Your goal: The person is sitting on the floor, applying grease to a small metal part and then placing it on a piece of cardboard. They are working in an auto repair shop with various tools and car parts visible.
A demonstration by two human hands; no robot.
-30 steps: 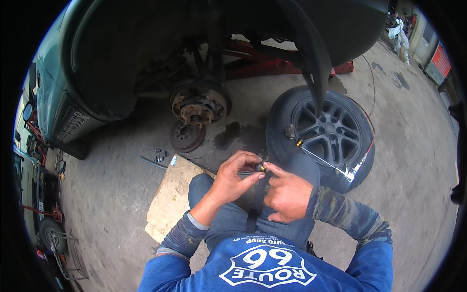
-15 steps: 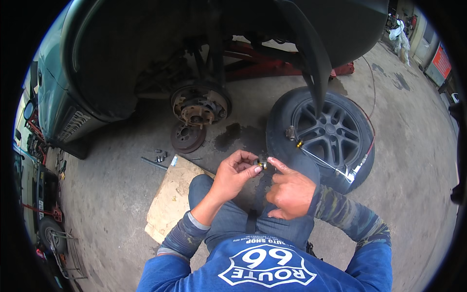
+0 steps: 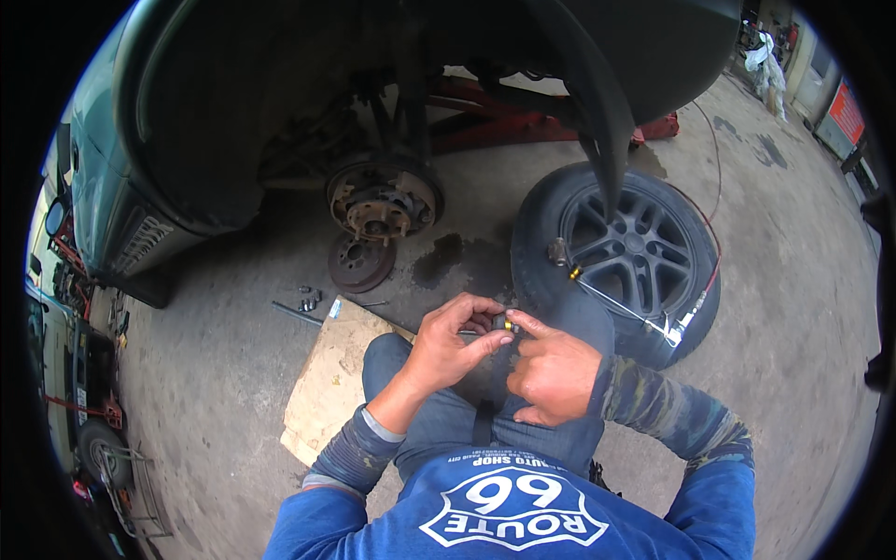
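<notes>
My left hand (image 3: 454, 338) pinches a small dark metal cylindrical part (image 3: 505, 324) with a yellow band between thumb and fingers, above my knees. From the right, my right hand (image 3: 556, 371) reaches in; its index fingertip touches or nearly touches the end of that part. Its other fingers are curled, its thumb stands apart, and I see nothing held in it. Beyond my hands is an exposed drum brake assembly (image 3: 383, 205) on the raised car, with its shoes and hub studs showing. A rusty brake drum (image 3: 362, 264) lies on the floor just below it.
At right a tyred wheel (image 3: 616, 261) lies flat, bearing a small rusty metal part (image 3: 557, 251), a yellow piece (image 3: 574, 273) and an air blow gun (image 3: 676, 331) with a red hose. Cardboard (image 3: 322, 383) and several sockets (image 3: 309, 299) lie left; a red jack (image 3: 504, 117) stands behind.
The small part has turned slightly in my left fingers, so its yellow band now faces up. My right index finger has shifted a little left and down, closer onto the part.
</notes>
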